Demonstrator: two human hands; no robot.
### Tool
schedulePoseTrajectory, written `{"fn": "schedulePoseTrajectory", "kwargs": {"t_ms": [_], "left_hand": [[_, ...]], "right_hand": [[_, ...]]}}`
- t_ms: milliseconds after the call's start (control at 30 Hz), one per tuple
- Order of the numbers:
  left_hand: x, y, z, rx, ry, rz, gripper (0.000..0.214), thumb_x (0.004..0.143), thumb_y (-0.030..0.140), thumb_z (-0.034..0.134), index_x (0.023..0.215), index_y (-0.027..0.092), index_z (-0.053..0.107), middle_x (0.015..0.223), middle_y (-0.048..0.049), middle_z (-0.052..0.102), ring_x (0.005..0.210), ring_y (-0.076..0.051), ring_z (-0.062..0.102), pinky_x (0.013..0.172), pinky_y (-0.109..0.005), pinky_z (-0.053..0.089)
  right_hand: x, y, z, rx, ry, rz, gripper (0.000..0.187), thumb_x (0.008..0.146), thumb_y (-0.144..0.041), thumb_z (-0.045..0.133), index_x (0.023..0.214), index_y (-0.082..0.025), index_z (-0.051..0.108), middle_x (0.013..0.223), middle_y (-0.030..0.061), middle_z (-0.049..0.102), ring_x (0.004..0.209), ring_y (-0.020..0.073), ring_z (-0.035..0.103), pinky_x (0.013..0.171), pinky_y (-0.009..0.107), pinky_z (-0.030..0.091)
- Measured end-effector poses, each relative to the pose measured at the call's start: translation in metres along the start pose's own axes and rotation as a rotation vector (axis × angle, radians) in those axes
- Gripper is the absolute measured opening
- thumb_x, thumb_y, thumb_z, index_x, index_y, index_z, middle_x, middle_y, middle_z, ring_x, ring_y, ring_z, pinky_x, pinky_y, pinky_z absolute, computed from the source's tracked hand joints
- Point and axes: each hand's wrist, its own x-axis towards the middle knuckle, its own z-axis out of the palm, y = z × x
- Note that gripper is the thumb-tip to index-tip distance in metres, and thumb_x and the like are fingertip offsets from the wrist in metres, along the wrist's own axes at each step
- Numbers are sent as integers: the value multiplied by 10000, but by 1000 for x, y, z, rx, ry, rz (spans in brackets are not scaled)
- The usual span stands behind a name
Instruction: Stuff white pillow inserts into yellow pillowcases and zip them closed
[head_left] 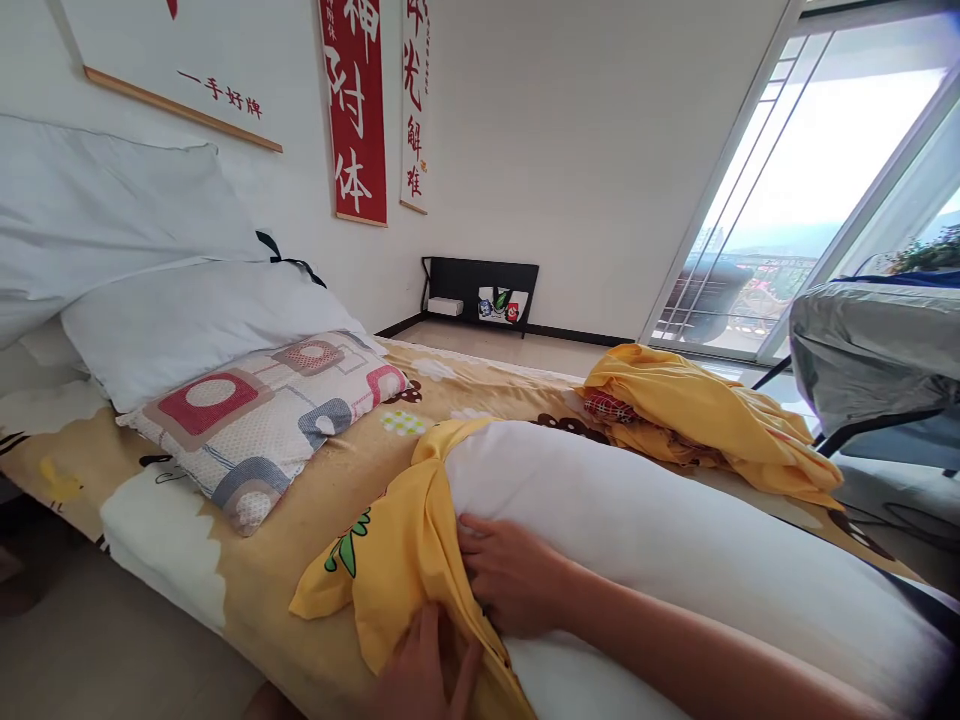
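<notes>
A long white pillow (637, 510) lies across the bed, its far end tucked inside a yellow pillowcase (401, 510) with a green printed figure. The pillowcase is bunched around that end, its hem crossing the pillow. Reaching in from the lower right, my right hand (517, 578) presses on the pillow beside the hem, fingers bent and closed against it. At the bottom of the view, my left hand (426, 672) is closed on the near side of the pillowcase opening. Slight blur and the frame edge hide part of this hand.
A patterned pillow (277, 410) and white pillows (202, 310) lie at the bed's head. A crumpled yellow cloth (690, 410) sits on the far side of the bed (277, 560). A black low rack (480, 285) stands by the wall; a grey-covered object (877, 340) is at the right.
</notes>
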Motion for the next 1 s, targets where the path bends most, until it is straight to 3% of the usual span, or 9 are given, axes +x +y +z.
{"fn": "schedulePoseTrajectory", "kwargs": {"t_ms": [100,233,367,467,700,833,900,1000], "left_hand": [[7,-5,13,0,-30,103,160,825,379,589,856,233,647,888,-129,706,840,-308,635,727,-333,416],[9,-12,15,-57,-109,224,190,891,317,475,777,243,607,768,-96,677,745,-259,625,685,-316,391],[10,-1,4,-82,-63,113,258,900,447,486,811,230,593,767,-77,672,737,-254,624,685,-315,385],[9,9,1,-19,-47,29,371,796,599,604,800,228,577,729,-73,659,705,-273,614,647,-318,357],[7,13,17,-48,-18,159,306,879,532,499,798,243,561,676,-84,622,679,-252,584,644,-324,329],[-1,19,16,-273,-109,145,454,906,613,397,744,222,563,642,-50,556,624,-193,509,632,-296,367],[-8,26,18,-350,-149,90,461,882,639,437,772,215,582,682,-49,560,685,-195,519,675,-283,407],[-15,42,27,-384,-298,89,435,865,628,477,764,220,587,715,-55,564,748,-204,519,719,-281,436]], "right_hand": [[2,2,7,-4,37,-26,180,765,-319,624,816,-177,722,885,55,723,1073,234,544,1122,400,224],[-2,0,10,1,57,-23,185,779,-318,605,802,-176,722,853,52,719,1029,230,547,1120,392,214],[-2,-2,9,-6,40,-21,207,781,-334,602,808,-174,731,853,54,719,1036,236,541,1140,404,177],[-2,-2,9,-1,21,-13,203,777,-335,605,797,-177,731,844,56,716,1053,239,543,1150,406,154],[-9,-1,8,38,46,25,200,775,-307,588,807,-175,736,847,52,724,1047,227,561,1176,398,107],[-9,-3,7,76,40,22,227,741,-290,584,844,-161,741,820,78,732,1031,252,580,1169,412,160],[-6,-2,9,238,63,46,276,729,-266,584,946,-177,731,907,78,741,1042,254,589,1136,406,242],[0,1,13,618,170,324,302,788,-239,539,1043,-243,701,956,18,744,1001,230,624,1004,364,410]]}}
